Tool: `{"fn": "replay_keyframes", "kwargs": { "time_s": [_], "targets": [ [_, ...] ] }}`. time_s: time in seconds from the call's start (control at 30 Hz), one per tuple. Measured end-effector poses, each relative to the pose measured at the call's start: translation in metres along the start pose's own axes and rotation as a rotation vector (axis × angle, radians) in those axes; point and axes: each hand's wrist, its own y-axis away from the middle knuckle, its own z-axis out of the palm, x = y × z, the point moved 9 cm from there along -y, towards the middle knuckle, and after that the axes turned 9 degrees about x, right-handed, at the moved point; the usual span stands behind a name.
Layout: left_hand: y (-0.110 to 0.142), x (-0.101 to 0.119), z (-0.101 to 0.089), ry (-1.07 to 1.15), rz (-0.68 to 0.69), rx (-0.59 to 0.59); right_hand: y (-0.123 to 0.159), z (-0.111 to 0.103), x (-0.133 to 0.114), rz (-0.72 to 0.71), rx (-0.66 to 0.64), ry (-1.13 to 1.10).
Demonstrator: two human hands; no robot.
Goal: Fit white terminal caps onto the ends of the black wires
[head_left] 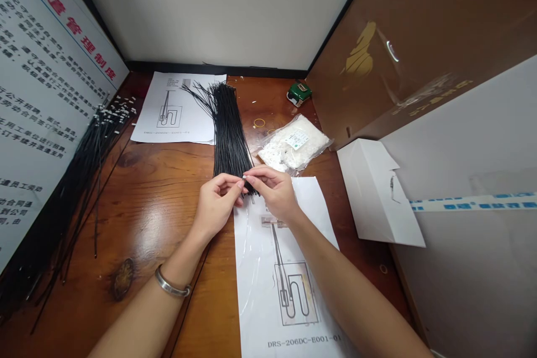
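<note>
A thick bundle of thin black wires (pixel 227 128) lies lengthwise in the middle of the wooden table (pixel 159 190). My left hand (pixel 217 205) and my right hand (pixel 273 190) meet at the bundle's near end, both pinched with fingertips touching. They seem to hold the end of a black wire; what sits between the fingertips is too small to name. Under my right hand lies a laminated drawing sheet (pixel 277 268) with a looped wire taped to it.
More black wires with white tips (pixel 90 145) lie fanned along the left wall. A second drawing sheet (pixel 176 106) sits at the back, a clear bag of small white parts (pixel 293 142) and a green tape roll (pixel 299 92) at right, beside a folded white paper (pixel 377 193).
</note>
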Motion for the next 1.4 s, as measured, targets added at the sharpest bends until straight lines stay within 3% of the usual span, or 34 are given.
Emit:
{"fn": "replay_keyframes", "kwargs": {
  "time_s": [0.97,1.4],
  "targets": [
    [0.0004,-0.0004,-0.0001,-0.021,0.006,-0.01,0.0001,-0.0011,0.008,0.074,0.012,-0.064],
    [-0.0013,-0.0016,0.0011,-0.041,0.013,-0.02,-0.0008,-0.0006,0.0019,0.032,0.004,-0.083]
  ]
}}
